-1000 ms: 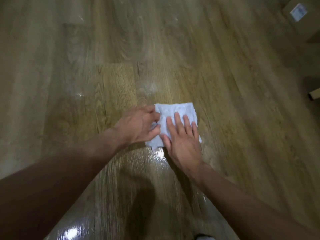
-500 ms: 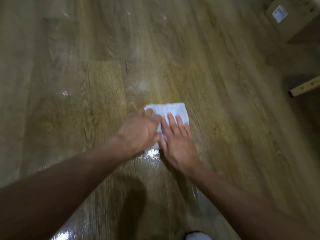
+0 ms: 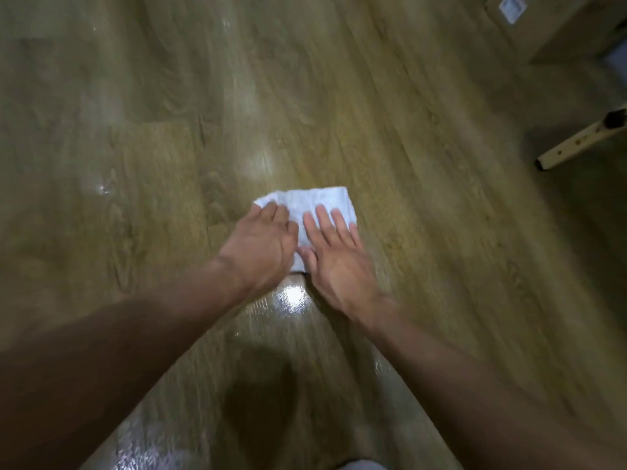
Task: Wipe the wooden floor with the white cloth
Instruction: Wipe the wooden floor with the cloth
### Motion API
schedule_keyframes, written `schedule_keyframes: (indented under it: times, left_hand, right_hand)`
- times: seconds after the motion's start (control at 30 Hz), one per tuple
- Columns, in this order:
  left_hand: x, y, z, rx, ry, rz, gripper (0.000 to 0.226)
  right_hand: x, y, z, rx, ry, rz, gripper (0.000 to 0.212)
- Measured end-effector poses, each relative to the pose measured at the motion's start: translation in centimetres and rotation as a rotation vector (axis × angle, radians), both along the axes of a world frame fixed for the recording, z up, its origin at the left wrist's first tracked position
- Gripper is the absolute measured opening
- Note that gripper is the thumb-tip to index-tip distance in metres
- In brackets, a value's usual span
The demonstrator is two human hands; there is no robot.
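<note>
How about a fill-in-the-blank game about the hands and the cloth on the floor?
1. The cloth is coloured ____.
2. The floor is made of ____.
3. The cardboard box sits in the top ____ corner of the view.
4. The right hand lays its straight fingers on the ____.

Missing words: white, wood, right, cloth.
</note>
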State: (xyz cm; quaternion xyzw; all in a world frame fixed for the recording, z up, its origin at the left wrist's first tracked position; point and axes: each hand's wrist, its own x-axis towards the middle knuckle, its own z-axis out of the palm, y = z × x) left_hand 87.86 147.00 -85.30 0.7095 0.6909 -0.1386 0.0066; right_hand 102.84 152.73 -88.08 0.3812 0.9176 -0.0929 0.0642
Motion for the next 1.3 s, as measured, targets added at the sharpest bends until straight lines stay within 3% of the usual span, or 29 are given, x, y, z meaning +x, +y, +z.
schedule_keyframes:
  times: [0.17,0.33,0.47,0.63,0.77,0.9,1.07,1.17,1.3]
  left_hand:
    - [4.4,0.3,-0.3,-0.041,-0.139,-0.084,0.064]
    - [-0.9,3.5,-0.1,-0.101,-0.139,0.014,0.057]
    - [-0.8,0.1,-0.6,-0.025,-0.122,-0.031,0.064]
    - [3.3,-1.9,-1.5,-0.064,-0.276,-0.131,0.065]
    - [3.9,-0.9,-1.9,-0.032,-0.320,-0.067,0.063]
    - [1.1,1.3,-1.5,-0.018,-0.308,0.008,0.059]
    - [0.9,0.2,-2.4,-0.093,-0.258,-0.023,0.067]
    - [1.3,-0.6,-3.0,-0.029,-0.273,-0.038,0.071]
    - [0.6,-0.3,-3.2,0.030,-0.367,0.012,0.063]
  right_hand:
    - [5.9,3.1,0.8,0.014,-0.103,-0.063,0.053]
    - [-1.2,4.8,0.0,-0.092,0.033,-0.271,0.053]
    - [-0.1,0.9,-0.7,-0.067,0.091,-0.139,0.054]
    - [7.9,1.7,0.1,0.016,-0.073,-0.065,0.051]
    - [5.9,4.6,0.7,-0.040,0.011,-0.241,0.050]
    - [-2.2,4.2,0.0,-0.146,0.067,-0.507,0.067]
    - [1.3,2.5,-0.1,-0.039,0.031,-0.246,0.063]
    - [6.2,3.6,0.1,0.075,-0.083,-0.126,0.061]
    - [6.5,8.5,0.5,0.005,-0.077,-0.415,0.062]
